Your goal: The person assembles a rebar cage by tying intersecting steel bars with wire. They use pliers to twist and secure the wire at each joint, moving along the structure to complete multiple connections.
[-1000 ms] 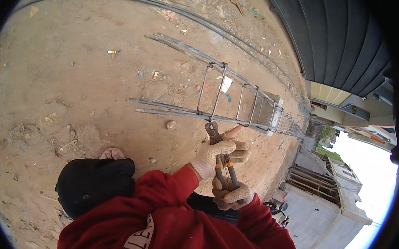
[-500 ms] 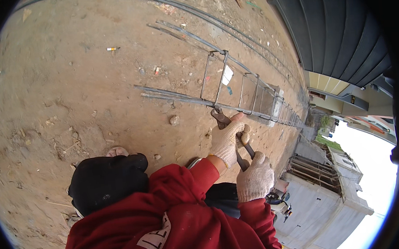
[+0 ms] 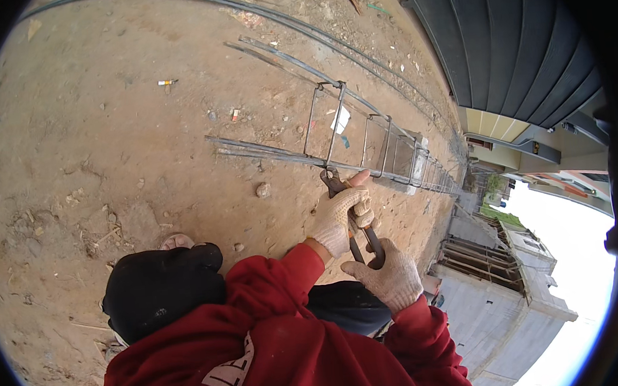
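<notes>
A pair of long-handled pincers (image 3: 374,241) slants across the middle, its jaws at the near bar of a rebar cage (image 3: 350,166). My left hand (image 3: 339,216), in a pale knitted glove, is closed around the pincers just behind the jaws, with a bare fingertip showing by the bar. My right hand (image 3: 395,278), gloved too, holds the ends of the handles, its thumb stretched to the left. Whether the jaws grip a tie wire is too small to tell. The cage has long bars joined by square stirrups and runs away to the right.
Long loose bars (image 3: 270,13) lie along the far side. A grey block (image 3: 420,159) sits at the cage. Stones and litter dot the dirt ground (image 3: 128,133). Dark corrugated sheeting (image 3: 505,39) rises at upper right, an unfinished concrete building (image 3: 483,317) at lower right. My black-clad knee (image 3: 162,287) is at left.
My right thumb has come off the handles and points left, and the handles stand a little farther apart. My left hand keeps its hold. The view has shifted slightly.
</notes>
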The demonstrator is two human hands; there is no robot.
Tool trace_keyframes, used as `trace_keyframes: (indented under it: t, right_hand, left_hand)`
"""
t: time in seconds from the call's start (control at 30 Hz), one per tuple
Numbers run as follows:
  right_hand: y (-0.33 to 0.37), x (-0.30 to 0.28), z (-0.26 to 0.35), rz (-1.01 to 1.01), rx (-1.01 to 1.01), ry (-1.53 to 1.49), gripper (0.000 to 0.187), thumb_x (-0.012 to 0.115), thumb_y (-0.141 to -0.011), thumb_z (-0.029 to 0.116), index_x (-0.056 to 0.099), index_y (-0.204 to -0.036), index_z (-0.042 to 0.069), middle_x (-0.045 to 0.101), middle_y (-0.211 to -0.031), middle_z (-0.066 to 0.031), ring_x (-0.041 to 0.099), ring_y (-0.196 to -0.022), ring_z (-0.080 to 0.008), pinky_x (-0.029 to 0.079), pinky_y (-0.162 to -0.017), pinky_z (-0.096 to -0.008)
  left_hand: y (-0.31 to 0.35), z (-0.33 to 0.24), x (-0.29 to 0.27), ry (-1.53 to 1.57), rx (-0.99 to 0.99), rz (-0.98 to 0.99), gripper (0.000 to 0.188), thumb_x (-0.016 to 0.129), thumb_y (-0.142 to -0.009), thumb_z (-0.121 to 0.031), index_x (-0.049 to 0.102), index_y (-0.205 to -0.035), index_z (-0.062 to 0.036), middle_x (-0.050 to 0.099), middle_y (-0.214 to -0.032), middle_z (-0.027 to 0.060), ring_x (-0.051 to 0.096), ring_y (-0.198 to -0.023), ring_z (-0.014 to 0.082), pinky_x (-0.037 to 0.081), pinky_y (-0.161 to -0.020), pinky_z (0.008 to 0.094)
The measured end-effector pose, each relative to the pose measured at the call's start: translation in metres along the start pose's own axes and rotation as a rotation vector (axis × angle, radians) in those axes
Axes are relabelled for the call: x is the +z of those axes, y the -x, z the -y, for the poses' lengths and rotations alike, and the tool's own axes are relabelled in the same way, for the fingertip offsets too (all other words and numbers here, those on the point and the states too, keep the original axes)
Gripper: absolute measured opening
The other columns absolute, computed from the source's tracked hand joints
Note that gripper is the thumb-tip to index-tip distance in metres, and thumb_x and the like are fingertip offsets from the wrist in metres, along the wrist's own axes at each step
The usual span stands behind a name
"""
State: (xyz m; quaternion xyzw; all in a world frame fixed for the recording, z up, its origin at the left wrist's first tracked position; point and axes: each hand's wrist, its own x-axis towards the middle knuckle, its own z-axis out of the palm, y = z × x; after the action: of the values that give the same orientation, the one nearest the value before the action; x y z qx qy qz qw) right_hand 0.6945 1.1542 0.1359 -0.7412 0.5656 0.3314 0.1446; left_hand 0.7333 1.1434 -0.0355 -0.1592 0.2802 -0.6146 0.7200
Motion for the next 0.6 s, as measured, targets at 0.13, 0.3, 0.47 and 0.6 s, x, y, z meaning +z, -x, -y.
trace_keyframes:
  t: [0.13,0.3,0.47,0.6]
  right_hand:
    - [0.003,0.04,0.014,-0.581,-0.066,0.525,0.071,0.085,-0.071,0.032,0.054,-0.127,0.001,0.067,-0.104,-0.0201,0.067,-0.094,-0.0385,0.054,-0.08,-0.0466]
    - [-0.034,0.018,-0.027,-0.011,-0.167,0.117,0.045,0.078,-0.083,0.024,0.058,-0.115,0.0,0.066,-0.085,-0.0137,0.066,-0.075,-0.0294,0.053,-0.067,-0.0415]
    - [-0.038,-0.017,-0.032,0.93,0.068,-1.063,0.038,0.076,-0.089,0.033,0.062,-0.107,0.003,0.059,-0.07,-0.0037,0.059,-0.058,-0.0168,0.047,-0.053,-0.0316]
    - [-0.005,-0.007,-0.009,-0.164,-0.095,0.178,0.064,0.085,-0.074,0.045,0.061,-0.111,-0.001,0.066,-0.08,-0.0108,0.067,-0.068,-0.0245,0.053,-0.063,-0.0385]
  left_hand:
    - [-0.003,0.008,0.012,0.038,0.063,-0.126,0.039,0.063,-0.094,-0.008,0.06,-0.133,-0.0059,0.051,-0.064,0.0017,0.046,-0.049,0.0167,0.045,-0.051,0.0343]
    - [0.003,-0.003,0.014,-0.233,0.098,-0.248,0.041,0.057,-0.099,-0.017,0.055,-0.14,-0.0092,0.055,-0.068,0.0012,0.056,-0.059,0.0208,0.052,-0.065,0.0397]
    - [0.01,-0.003,0.009,-0.044,-0.088,-0.003,0.024,0.065,-0.095,-0.014,0.066,-0.116,-0.0032,0.053,-0.066,0.0013,0.048,-0.053,0.0158,0.052,-0.06,0.0377]
    - [0.0,0.003,0.014,0.047,0.018,-0.161,0.02,0.065,-0.094,-0.011,0.067,-0.112,-0.0042,0.048,-0.065,0.0003,0.046,-0.051,0.0162,0.05,-0.056,0.0379]
